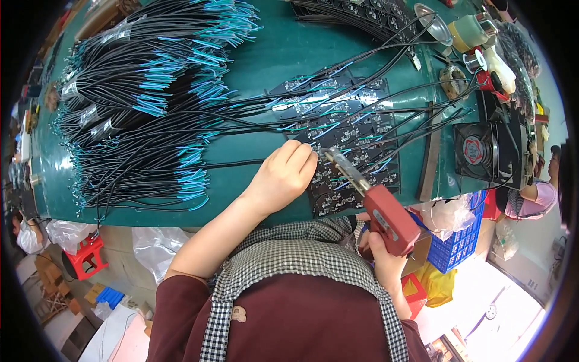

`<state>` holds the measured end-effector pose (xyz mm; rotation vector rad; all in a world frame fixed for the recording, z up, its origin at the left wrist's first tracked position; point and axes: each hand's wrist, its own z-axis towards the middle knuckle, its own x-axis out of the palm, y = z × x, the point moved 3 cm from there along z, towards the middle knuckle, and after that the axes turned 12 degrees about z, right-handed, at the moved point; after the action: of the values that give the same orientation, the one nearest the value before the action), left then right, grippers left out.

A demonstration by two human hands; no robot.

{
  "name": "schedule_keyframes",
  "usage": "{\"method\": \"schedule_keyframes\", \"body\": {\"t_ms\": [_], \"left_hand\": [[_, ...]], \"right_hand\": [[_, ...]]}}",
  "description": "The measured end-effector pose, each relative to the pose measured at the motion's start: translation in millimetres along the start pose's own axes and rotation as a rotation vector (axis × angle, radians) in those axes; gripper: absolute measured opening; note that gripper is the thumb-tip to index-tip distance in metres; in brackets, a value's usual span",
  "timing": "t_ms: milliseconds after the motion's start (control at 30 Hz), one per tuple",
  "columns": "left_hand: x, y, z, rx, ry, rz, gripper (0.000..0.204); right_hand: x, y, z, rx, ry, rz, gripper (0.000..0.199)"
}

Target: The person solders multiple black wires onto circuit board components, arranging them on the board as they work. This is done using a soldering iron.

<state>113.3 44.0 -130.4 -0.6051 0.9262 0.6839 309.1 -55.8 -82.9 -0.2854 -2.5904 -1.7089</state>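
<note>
My right hand (386, 260) grips a red soldering gun (391, 218) by its handle. Its metal barrel slants up and left, and the tip ends just beside my left fingertips. Closed in a pinch, my left hand (282, 176) holds the end of a black cable (235, 163) at the left edge of a panel of black circuit boards (353, 154). The exact contact at the tip is too small to make out. Several black cables with blue and green wire ends lie across the panel's upper part and run off to the right.
Thick bundles of black cable (126, 120) with stripped blue ends cover the table's left side. More black boards (374, 21) are stacked at the far edge. On the right stand a black fan (476, 148), a solder spool (474, 61), a yellowish bottle (467, 33) and a metal dish (435, 24).
</note>
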Motion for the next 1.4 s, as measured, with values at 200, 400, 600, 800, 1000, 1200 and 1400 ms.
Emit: {"method": "schedule_keyframes", "body": {"t_ms": [200, 400, 600, 800, 1000, 1200, 1400], "left_hand": [[-1, 1, -3, 0.002, -0.028, 0.038, 0.021], [-8, -6, -2, -0.061, 0.138, 0.084, 0.026], [-62, 32, -39, -0.363, -0.035, 0.252, 0.024], [-104, 83, -83, -0.666, 0.195, 0.324, 0.023], [-122, 87, -88, -0.574, 0.271, 0.143, 0.017], [-117, 52, -105, -0.515, 0.451, 0.155, 0.014], [-116, 47, -108, -0.564, 0.416, 0.120, 0.012]], "right_hand": [[-4, 2, -3, -0.164, -0.040, 0.076, 0.039], [-11, -2, -3, -0.200, -0.118, 0.099, 0.048], [-15, -2, 2, -0.230, -0.120, 0.114, 0.048], [-22, -4, 2, -0.218, -0.112, 0.106, 0.047], [-26, -9, -1, -0.227, -0.147, 0.168, 0.047], [-36, -9, -1, -0.221, -0.151, 0.202, 0.047], [-31, -3, 7, -0.194, -0.055, 0.260, 0.051]]}}
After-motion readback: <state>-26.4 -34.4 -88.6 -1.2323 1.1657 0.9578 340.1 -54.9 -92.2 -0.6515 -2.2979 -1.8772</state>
